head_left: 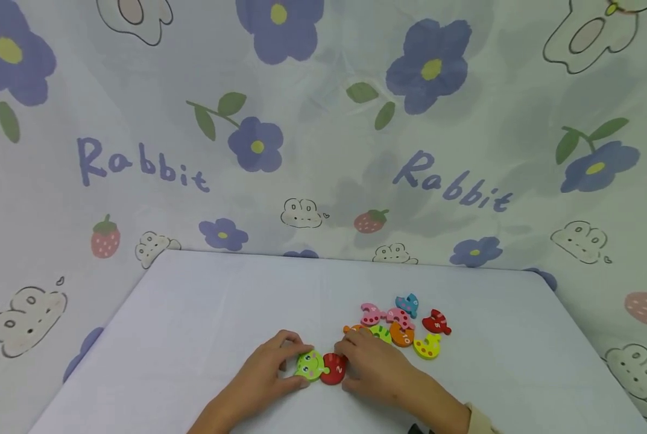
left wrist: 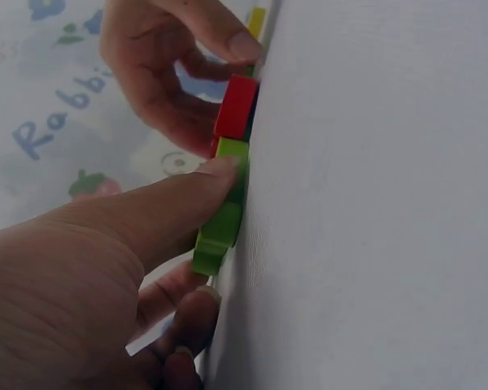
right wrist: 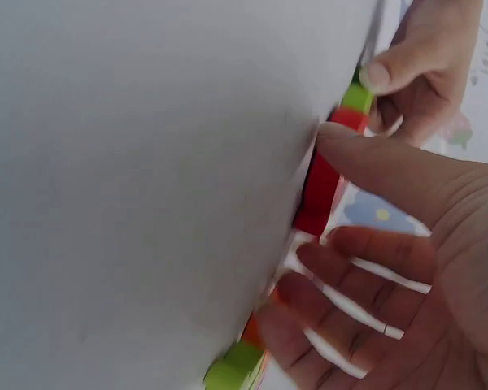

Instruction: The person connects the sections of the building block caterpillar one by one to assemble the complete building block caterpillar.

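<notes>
A green puzzle piece with a smiling face (head_left: 309, 366) lies flat on the white table, pinched between the thumb and fingers of my left hand (head_left: 263, 375). Against its right side sits a red puzzle piece numbered 2 (head_left: 333, 369); the two appear joined by a knob. My right hand (head_left: 380, 366) holds the red piece at its right side, its thumb (right wrist: 374, 158) on the near edge and fingers around the far side. Seen edge-on in the left wrist view, the green piece (left wrist: 221, 231) and the red block (left wrist: 236, 107) touch.
Several loose puzzle pieces lie beyond my right hand: pink (head_left: 372, 314), blue (head_left: 407, 304), red (head_left: 436, 322), orange (head_left: 402, 334), yellow (head_left: 428, 346) and a partly covered green one (head_left: 380, 333). A printed curtain (head_left: 323, 181) hangs behind the table (head_left: 193, 325).
</notes>
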Tool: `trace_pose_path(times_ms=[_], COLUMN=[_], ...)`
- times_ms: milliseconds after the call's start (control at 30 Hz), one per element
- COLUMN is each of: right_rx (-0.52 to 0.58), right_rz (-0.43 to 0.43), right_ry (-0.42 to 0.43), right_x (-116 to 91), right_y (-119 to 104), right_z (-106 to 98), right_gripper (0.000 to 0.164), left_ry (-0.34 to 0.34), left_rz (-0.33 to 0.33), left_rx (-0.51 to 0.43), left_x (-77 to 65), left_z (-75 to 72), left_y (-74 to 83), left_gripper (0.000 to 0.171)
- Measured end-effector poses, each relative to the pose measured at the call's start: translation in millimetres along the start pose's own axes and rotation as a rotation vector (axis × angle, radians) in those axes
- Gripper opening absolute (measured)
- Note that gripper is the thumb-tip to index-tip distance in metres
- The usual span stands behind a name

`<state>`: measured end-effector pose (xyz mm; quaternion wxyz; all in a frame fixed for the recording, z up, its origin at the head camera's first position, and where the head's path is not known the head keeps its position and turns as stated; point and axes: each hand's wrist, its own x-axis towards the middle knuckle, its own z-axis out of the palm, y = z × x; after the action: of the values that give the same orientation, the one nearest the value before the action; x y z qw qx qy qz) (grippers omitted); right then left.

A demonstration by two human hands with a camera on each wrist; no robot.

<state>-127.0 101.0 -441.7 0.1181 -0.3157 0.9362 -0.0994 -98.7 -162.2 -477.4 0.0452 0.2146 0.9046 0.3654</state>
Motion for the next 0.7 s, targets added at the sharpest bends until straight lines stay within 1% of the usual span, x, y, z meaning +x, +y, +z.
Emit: trace_pose_path(times_ms=[167,367,533,700], right_rx=[0.038,0.077,0.084,0.076], right_rz=[-0.003,0.040,0.068,0.103], right_ry=[0.029,0.091,0.127,0.140], right_x=[-9.9,-19.6,-23.6,-24.5], right_y=[8.6,24.6,41.2,53.2], right_z=[-8.8,-23.1,-36.5,-44.9], right_gripper=[0.055,0.056,0.053,0.054], left_ry=[-0.033,-0.062,-0.075,-0.072], left_rz=[-0.031,-0.064,-0.054,-0.028], left_rx=[-0.047,-0.069,-0.083,-0.093], left_x=[-0.8,-0.6,-2.2,-3.7], left_z=[-4.0,-6.1,-8.0,-8.9], left_y=[-0.3,-0.7,-1.5,-2.3], left_gripper=[0.057,0.057,0.056,0.054])
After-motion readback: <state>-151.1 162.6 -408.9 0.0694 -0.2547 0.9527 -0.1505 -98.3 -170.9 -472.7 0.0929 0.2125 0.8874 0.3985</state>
